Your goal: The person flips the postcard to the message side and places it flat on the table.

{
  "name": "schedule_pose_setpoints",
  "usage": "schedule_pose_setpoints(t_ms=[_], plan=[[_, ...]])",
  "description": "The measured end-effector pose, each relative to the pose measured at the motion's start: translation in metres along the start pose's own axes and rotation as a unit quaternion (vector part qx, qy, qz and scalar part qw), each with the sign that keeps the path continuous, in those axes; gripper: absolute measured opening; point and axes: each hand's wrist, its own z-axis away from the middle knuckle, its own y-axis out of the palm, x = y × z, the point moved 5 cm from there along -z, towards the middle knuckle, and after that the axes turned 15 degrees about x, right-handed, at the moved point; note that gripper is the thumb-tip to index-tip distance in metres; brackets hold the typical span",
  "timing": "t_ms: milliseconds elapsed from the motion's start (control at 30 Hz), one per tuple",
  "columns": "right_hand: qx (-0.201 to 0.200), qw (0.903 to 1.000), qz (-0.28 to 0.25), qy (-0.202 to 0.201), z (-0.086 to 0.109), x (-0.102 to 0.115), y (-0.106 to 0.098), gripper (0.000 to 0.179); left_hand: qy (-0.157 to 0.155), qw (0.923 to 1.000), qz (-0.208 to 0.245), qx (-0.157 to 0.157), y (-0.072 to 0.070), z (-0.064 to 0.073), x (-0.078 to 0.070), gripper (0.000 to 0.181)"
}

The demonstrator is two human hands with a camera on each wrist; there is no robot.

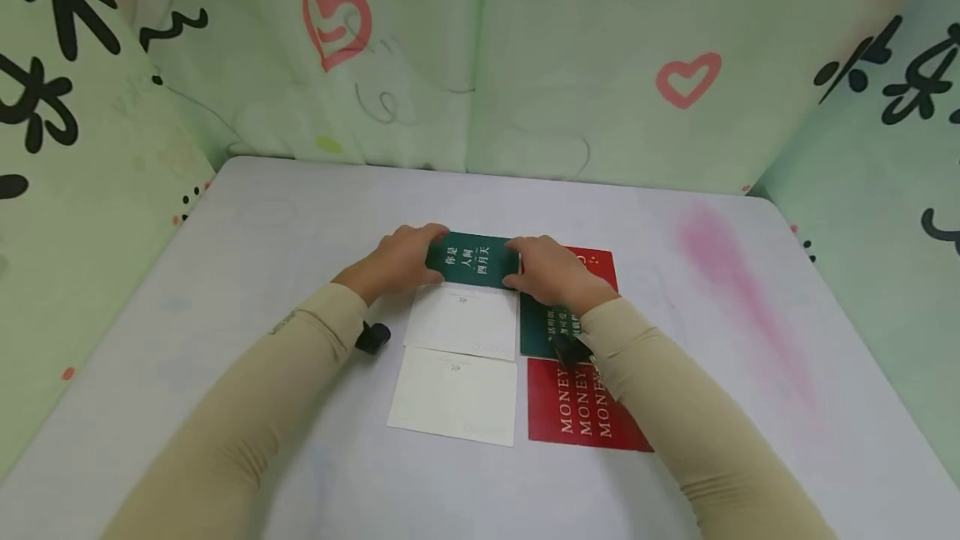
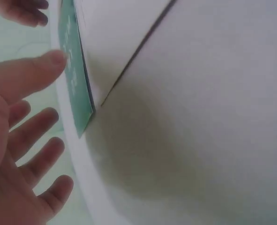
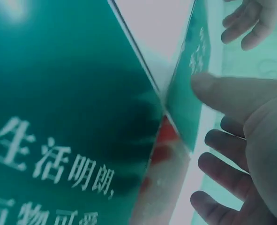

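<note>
A dark green card with white lettering lies at the top of a group of cards, between both hands. My left hand is at its left end, my right hand at its right end. In the left wrist view, the left thumb overlaps the card's face while the other fingers spread loosely beside it. Much the same shows in the right wrist view, where the right thumb touches the green card and the fingers are extended. Under my right wrist, a second green card is partly hidden.
Two white cards sit below the green card, one under the other. A red card shows past the right hand, and a red MONEY card lies lower right. The white tabletop meets green printed curtains.
</note>
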Motion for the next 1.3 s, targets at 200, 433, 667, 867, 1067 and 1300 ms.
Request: schedule_pose_setpoints(t_ms=[200,433,667,867,1067,1300], plan=[[0.045,0.9986,-0.016,0.02,-0.011,-0.003,0.005,0.08,-0.007,0.9988,-0.037,0.033,0.001,-0.011,-0.001,0.075],[0.039,0.9989,0.017,0.017,-0.014,0.002,0.001,0.084,0.0,0.9972,-0.061,0.043,-0.006,-0.013,-0.001,0.073],[0.043,0.9988,0.019,0.017,-0.017,0.004,0.001,0.085,-0.001,0.9966,-0.04,0.072,-0.011,-0.017,0.002,0.075],[0.042,0.9986,0.024,0.019,-0.018,0.004,0.005,0.081,-0.011,0.9957,-0.024,0.089,-0.009,-0.018,0.005,0.078],[0.032,0.9984,0.046,0.011,-0.016,0.008,0.005,0.07,-0.003,0.9964,-0.029,0.08,-0.007,-0.014,0.003,0.071],[0.008,0.9973,0.073,-0.003,-0.014,0.01,-0.001,0.051,0.053,0.9976,-0.041,0.016,-0.012,-0.004,-0.001,0.042]])
